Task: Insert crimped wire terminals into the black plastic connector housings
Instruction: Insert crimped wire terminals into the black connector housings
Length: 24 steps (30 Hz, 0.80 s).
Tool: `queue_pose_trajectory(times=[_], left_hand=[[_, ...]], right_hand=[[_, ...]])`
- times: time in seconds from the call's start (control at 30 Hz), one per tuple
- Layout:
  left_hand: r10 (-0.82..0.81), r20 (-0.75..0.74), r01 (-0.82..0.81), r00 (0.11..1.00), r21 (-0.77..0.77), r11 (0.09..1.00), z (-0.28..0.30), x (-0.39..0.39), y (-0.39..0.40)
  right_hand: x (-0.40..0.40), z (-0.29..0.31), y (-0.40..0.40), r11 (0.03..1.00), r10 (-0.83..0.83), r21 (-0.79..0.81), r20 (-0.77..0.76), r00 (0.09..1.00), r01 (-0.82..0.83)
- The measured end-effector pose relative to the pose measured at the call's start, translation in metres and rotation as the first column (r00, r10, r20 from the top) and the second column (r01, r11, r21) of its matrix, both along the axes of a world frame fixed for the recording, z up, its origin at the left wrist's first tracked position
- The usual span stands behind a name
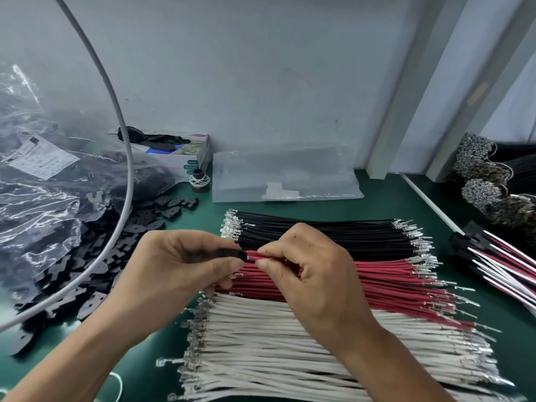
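the left hand [185, 256] is pinching a black connector housing [232, 254] between thumb and fingertips, holding it just above the near-left end of the wire piles. the right hand [307, 268] is gripping a red wire [256, 255] close to its left tip, thumb and forefinger curled round it, and the tip is meeting the housing's right face; whether the terminal is seated cannot be told.

the housing is looking light, rigid and small, so it is best held by its flat sides. the wire is looking limp along its length, so gripping right behind the terminal is likely keeping it from buckling; the thin metal crimps may bend if forced.

on the green mat [377, 198], black wires [319, 230], red wires [391, 274] and white wires [290, 343] are lying in rows. loose housings [95, 256] are spilling from a clear bag [37, 198] at the left. a far open box [185, 152] is holding dark and blue odds, and a flat clear pouch [284, 175] is showing small white pieces. finished harnesses [499, 262] are lying at the right.
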<state>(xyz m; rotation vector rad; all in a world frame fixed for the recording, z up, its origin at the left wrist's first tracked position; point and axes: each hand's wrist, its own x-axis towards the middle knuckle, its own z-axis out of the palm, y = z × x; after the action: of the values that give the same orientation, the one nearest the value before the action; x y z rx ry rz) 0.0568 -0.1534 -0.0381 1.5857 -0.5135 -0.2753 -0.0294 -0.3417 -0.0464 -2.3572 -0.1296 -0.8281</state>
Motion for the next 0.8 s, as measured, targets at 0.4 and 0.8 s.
queue_pose_trajectory(times=[0.4, 0.8], left_hand=[[-0.033, -0.03, 0.031, 0.999, -0.067, 0.997, -0.009, 0.0, -0.001], [0.055, 0.04, -0.05, 0.998, -0.109, 0.993, -0.008, 0.006, -0.002]], right_hand=[[0.001, 0.001, 0.003, 0.998, 0.044, -0.05, 0.017, 0.999, -0.043], [-0.016, 0.022, 0.01, 0.94, 0.012, -0.335, -0.164, 0.986, -0.067]])
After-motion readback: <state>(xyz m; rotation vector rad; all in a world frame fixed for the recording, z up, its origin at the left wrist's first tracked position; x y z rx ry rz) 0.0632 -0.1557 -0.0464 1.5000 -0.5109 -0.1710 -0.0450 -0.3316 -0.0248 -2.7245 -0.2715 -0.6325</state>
